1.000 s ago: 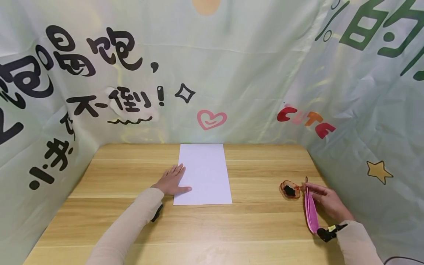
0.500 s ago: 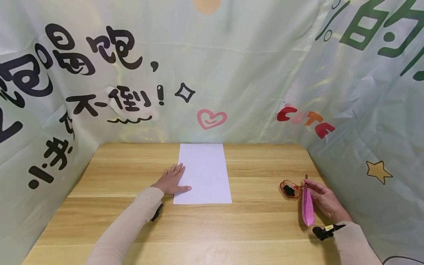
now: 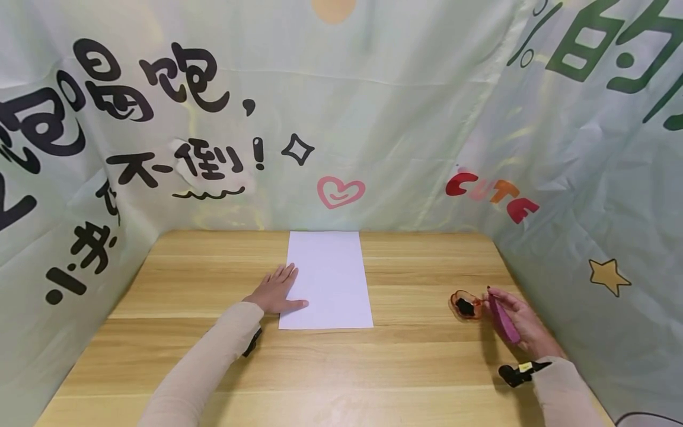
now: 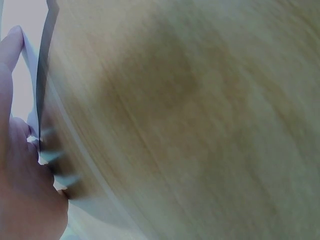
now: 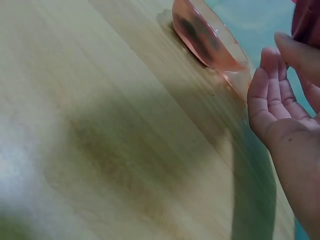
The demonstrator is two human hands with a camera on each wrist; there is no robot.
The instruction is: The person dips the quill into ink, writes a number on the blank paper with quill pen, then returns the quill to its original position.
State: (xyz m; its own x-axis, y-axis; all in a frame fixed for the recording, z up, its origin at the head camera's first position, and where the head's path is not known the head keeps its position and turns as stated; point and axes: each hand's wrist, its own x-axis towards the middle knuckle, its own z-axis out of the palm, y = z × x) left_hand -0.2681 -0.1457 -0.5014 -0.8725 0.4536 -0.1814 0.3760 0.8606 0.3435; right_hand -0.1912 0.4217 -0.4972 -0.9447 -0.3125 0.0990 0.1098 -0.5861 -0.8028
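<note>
My left hand lies flat with spread fingers on the left edge of a white sheet of paper, thumb on its lower part. In the left wrist view, a fingertip touches the paper. Over on the right, my right hand pinches a slim pink object with a dark, narrow tip between thumb and fingers; its exact kind is unclear. Just left of that tip is a translucent orange dish holding something black. The right wrist view shows the dish beside my right hand, and a dark red part of the held object.
The wooden table runs back to a pale printed cloth that hangs behind it and along both sides. A black wrist camera sits below my right hand. A dark cable shows at the lower right.
The pink object has swung from hanging nearly upright to slanting under my right hand, its lower end rising and its tip dropping slightly leftward. My left hand and the paper stay put.
</note>
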